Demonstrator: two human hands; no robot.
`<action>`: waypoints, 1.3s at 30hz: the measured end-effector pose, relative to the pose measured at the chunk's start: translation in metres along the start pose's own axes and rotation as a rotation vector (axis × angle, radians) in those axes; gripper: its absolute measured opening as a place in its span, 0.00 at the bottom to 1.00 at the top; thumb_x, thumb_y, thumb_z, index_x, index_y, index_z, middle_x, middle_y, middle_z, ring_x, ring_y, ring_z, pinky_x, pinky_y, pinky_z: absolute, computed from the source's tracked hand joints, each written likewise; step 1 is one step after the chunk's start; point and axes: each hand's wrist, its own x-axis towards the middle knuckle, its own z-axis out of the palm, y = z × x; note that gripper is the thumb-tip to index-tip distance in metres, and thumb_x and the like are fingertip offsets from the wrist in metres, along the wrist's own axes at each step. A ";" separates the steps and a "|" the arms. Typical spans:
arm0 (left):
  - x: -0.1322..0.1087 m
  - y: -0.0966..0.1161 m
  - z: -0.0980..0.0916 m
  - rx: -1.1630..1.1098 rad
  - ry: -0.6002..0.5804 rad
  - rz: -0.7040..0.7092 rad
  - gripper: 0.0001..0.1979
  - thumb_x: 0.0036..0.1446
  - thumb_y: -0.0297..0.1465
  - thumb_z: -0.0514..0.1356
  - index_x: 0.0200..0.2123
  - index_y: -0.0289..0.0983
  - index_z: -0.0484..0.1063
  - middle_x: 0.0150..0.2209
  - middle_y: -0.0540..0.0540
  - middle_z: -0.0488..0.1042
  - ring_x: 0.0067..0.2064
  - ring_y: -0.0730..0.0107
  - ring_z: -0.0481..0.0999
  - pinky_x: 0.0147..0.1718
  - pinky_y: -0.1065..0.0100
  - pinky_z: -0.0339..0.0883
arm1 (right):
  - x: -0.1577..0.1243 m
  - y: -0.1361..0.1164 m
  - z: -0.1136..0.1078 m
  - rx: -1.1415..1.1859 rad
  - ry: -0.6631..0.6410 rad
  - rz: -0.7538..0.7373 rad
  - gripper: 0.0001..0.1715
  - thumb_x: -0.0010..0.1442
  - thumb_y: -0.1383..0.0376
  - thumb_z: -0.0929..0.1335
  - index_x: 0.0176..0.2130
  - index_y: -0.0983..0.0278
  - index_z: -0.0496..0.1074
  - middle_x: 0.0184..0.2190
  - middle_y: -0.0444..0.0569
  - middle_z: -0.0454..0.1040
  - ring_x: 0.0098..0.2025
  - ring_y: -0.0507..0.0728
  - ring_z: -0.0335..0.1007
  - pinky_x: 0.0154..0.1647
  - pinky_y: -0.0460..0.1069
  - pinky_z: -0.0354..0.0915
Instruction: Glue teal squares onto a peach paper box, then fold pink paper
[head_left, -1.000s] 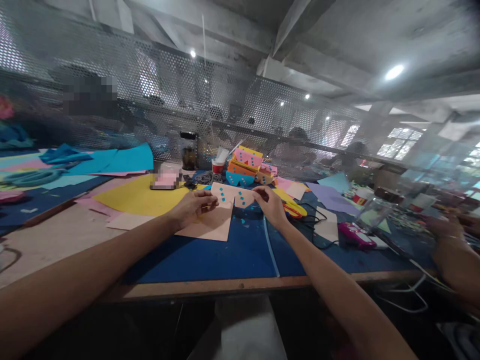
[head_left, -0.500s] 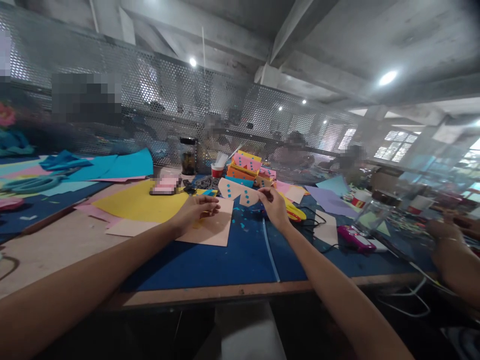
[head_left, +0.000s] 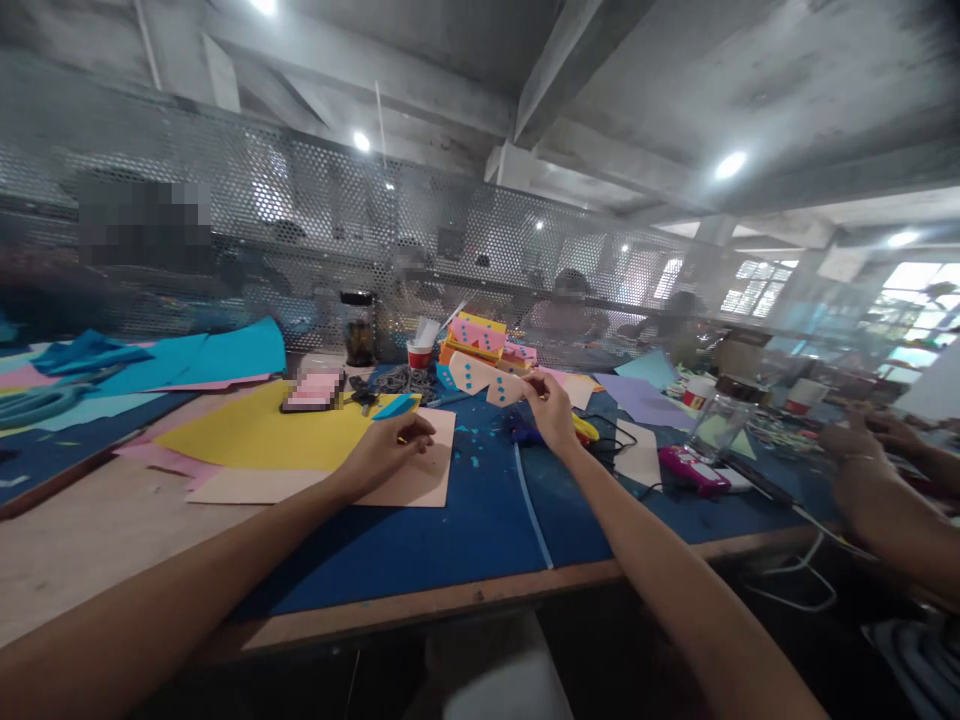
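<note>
My right hand (head_left: 551, 408) pinches the right end of a peach-coloured cut piece (head_left: 480, 376) with scalloped edges and blue dots, held up above the blue mat (head_left: 495, 530). To its left, my left hand (head_left: 386, 455) hovers over a flat peach sheet (head_left: 435, 478), its fingers curled in towards the thumb. Whatever those fingers may hold is too small or hidden. A blue strip (head_left: 396, 406) lies just beyond the left hand, by a large yellow sheet (head_left: 247, 430). Small blue scraps (head_left: 475, 461) are scattered on the mat between my hands.
Behind the held piece is a stack of coloured pieces (head_left: 476, 332), beside a red-and-white cup (head_left: 420, 352) and a dark-lidded jar (head_left: 358, 330). A magenta device (head_left: 694, 472) and a clear jar (head_left: 712, 420) stand right. Another person's arm (head_left: 877, 490) reaches in there.
My left hand's fingers have curled in more. The right hand still holds the dotted piece, in much the same pose. The whole view has shifted slightly as the head turned right.
</note>
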 end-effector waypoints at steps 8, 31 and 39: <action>0.004 -0.003 -0.002 -0.071 0.006 -0.034 0.15 0.51 0.42 0.68 0.36 0.38 0.78 0.33 0.45 0.81 0.33 0.61 0.80 0.36 0.60 0.72 | 0.017 0.016 -0.013 -0.007 0.049 0.013 0.16 0.60 0.52 0.68 0.40 0.61 0.74 0.35 0.50 0.79 0.35 0.58 0.76 0.42 0.54 0.73; 0.016 0.028 0.035 -0.566 -0.232 -0.252 0.22 0.54 0.43 0.73 0.46 0.35 0.78 0.39 0.43 0.82 0.33 0.70 0.80 0.38 0.66 0.74 | 0.005 -0.034 0.019 0.055 -0.103 -0.031 0.13 0.61 0.55 0.68 0.40 0.61 0.75 0.39 0.50 0.79 0.38 0.58 0.76 0.46 0.54 0.73; 0.012 0.025 0.035 -0.410 -0.212 -0.143 0.23 0.55 0.51 0.68 0.35 0.35 0.76 0.17 0.56 0.65 0.19 0.77 0.60 0.21 0.72 0.51 | 0.002 -0.023 0.017 0.053 -0.076 -0.006 0.13 0.61 0.55 0.68 0.40 0.61 0.75 0.38 0.49 0.79 0.38 0.58 0.76 0.45 0.54 0.73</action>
